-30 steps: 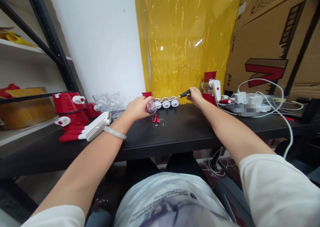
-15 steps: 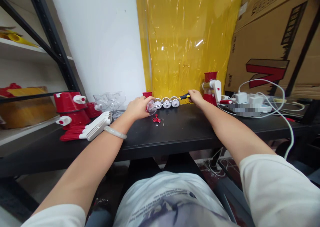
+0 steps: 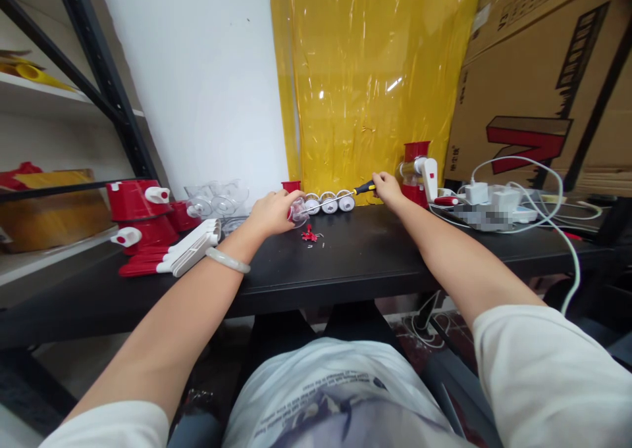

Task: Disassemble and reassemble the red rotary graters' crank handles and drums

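Note:
My left hand (image 3: 274, 212) is closed around a clear plastic part with a red piece (image 3: 297, 212), low over the black table (image 3: 355, 250). My right hand (image 3: 388, 189) grips the black and yellow handle of a screwdriver (image 3: 364, 188). Its long shaft slants down to the left, and the tip reaches the clear part; the exact contact is too small to make out. Behind the shaft stand three white round drum parts (image 3: 329, 202) in a row. Small red pieces (image 3: 309, 235) and some tiny metal bits lie on the table just in front of my left hand.
On the left are red housings (image 3: 141, 211), white-and-red crank handles (image 3: 190, 250) and clear plastic parts (image 3: 217, 198). An assembled red and white device (image 3: 415, 175) stands at right, beside white chargers and cables (image 3: 494, 201). A large cardboard box (image 3: 533, 73) leans behind.
Almost nothing differs. My right hand and the screwdriver handle have shifted very slightly, while my left hand keeps its hold on the clear part.

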Tool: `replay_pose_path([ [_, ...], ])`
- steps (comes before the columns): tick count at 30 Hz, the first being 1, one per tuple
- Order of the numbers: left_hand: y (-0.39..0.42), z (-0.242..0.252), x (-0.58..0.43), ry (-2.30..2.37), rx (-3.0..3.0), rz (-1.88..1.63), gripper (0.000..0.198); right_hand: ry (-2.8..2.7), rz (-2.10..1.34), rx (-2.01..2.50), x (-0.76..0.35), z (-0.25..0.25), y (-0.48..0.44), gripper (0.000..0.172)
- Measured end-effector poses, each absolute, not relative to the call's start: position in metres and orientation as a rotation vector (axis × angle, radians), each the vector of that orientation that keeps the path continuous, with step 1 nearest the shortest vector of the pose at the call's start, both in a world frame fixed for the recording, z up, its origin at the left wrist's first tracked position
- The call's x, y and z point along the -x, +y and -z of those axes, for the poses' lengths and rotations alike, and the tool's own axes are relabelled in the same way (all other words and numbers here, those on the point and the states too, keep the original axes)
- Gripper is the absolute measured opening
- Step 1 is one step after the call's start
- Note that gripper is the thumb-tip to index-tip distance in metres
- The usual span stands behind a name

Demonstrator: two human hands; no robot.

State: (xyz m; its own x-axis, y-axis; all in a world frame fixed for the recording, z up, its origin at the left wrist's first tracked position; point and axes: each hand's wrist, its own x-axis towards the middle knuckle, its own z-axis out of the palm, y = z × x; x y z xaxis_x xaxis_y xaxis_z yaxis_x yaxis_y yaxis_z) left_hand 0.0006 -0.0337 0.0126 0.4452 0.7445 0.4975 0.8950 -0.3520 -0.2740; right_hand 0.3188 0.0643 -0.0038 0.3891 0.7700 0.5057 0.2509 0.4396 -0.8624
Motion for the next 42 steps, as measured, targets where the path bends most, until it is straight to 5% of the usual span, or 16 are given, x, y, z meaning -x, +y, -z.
replay_pose_path([
  [15, -0.0324, -0.0129, 0.0006, -1.375, 2.194, 0.375, 0.064, -1.149, -0.718, 1.057, -0.3204, 0.0046, 0.0704, 0.016],
  [23, -0.0301, -0.0129, 0.0026, -1.362, 2.185, 0.367, 0.065, -1.258, -0.614, 1.132, -0.324, 0.0068, 0.0697, 0.03],
  [34, -0.0313, -0.0141, 0.0017, -1.38, 2.199, 0.361, 0.064, -1.08, -0.995, 0.852, -0.3229, 0.0074, 0.0682, 0.01],
  [42, -0.0296, -0.0136, 0.0033, -1.37, 2.187, 0.353, 0.065, -1.261, -0.723, 1.087, -0.3263, 0.0087, 0.0725, 0.039],
])
